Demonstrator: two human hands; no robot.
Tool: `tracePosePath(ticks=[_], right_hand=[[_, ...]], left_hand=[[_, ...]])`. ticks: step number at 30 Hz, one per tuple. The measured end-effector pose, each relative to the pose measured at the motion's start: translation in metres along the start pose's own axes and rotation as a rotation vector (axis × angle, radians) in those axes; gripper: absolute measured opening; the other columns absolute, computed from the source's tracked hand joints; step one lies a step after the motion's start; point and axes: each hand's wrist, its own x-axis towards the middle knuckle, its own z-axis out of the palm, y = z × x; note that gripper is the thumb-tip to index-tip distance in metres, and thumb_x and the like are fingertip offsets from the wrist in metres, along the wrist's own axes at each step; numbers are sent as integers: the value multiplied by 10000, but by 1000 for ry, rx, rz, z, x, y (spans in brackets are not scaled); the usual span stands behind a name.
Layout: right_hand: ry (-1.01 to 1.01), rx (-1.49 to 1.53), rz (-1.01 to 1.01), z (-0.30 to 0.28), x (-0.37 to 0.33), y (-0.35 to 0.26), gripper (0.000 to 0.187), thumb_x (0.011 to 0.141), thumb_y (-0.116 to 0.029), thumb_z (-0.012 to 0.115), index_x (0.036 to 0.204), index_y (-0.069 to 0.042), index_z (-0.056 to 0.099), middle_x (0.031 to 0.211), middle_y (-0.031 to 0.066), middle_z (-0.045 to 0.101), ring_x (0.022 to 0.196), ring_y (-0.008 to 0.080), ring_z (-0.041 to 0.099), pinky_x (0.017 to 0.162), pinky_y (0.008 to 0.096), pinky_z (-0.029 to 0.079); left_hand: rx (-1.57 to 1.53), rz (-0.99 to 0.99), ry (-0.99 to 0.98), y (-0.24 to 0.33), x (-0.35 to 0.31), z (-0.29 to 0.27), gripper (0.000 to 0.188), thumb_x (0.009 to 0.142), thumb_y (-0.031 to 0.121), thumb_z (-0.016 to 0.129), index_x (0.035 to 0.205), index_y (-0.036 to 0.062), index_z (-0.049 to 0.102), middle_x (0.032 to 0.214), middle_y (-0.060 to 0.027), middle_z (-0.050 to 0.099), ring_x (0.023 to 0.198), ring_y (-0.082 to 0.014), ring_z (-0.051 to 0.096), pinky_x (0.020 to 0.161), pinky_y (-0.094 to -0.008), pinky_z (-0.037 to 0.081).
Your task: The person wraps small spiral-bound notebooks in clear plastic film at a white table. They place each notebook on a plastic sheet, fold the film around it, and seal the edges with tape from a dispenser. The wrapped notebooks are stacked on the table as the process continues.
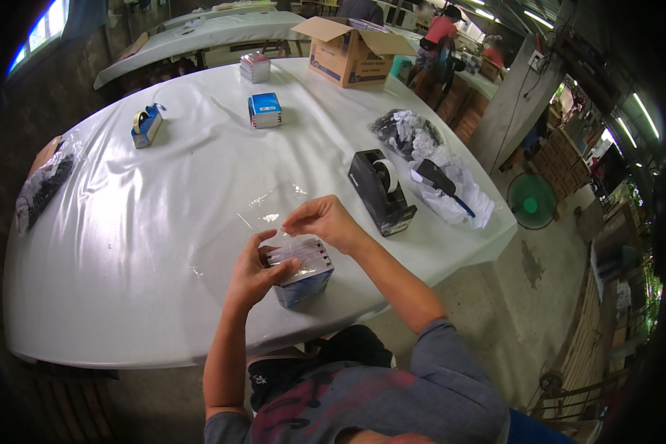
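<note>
Prob. mid-wrap: our L hand (259, 272) clamps bk stack (303, 288), thumb on top; our R hand (325, 220), just beyond, pinches clr film (271, 217). Next fold likely needs film taut.

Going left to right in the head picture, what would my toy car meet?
Plastic-wrapped dark bundle, blue tape dispenser, held notebook stack, black tape dispenser, green fan.

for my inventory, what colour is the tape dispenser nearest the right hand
Black tape dispenser; head view.

Grey floor (488, 311) (bright window (49, 28), left)
</note>
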Motion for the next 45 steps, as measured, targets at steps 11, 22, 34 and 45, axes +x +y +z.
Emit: tracePosePath(ticks=[11,22,34,45], right_hand=[[-37,-359,189,-1,-41,-6,679,665,-165,831,1244,-60,490,1044,77,591,923,139,536,783,271,436],[-92,-19,289,-6,-23,9,236,672,-122,806,832,-57,645,801,14,647,770,87,579,718,235,424],[36,-38,204,-6,-22,22,116,741,-108,750,800,-23,698,745,27,666,714,81,586,678,226,439],[97,-31,207,6,-23,11,59,778,-56,708,797,-5,685,721,24,645,672,65,574,628,212,448]], left_hand=[[117,-16,-27,4,0,-1,373,764,188,754,1017,-46,612,876,-85,628,792,-121,600,691,-228,496],[329,238,212,38,39,-6,164,768,141,726,841,-4,706,729,-76,683,666,-112,625,650,-265,495],[248,41,78,24,2,3,296,798,217,719,903,-59,696,724,-62,666,645,-76,577,595,-217,467],[137,129,235,-1,7,10,227,826,179,674,817,-48,682,641,-15,612,558,-58,510,490,-216,398]])
